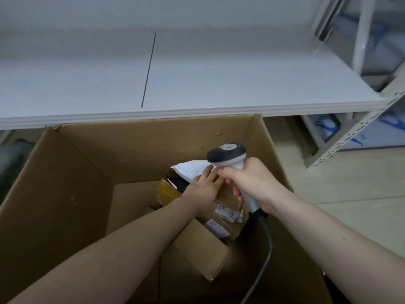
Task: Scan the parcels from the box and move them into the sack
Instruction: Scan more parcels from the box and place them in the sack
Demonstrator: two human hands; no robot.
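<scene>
Box (pixel 65 194) walls hem left hand (pixel 202 187) on parcels (pixel 228 210)

box (pixel 65 183): matt brown corrugated cardboard, scuffed walls
white parcel (pixel 192 170) at the box's far side: smooth, soft plastic mailer
brown parcel (pixel 201 244) inside the box: matt cardboard with paper labels
scanner (pixel 228 156) above the box: smooth plastic, grey and white
shelf (pixel 219 80) behind the box: smooth white board
</scene>
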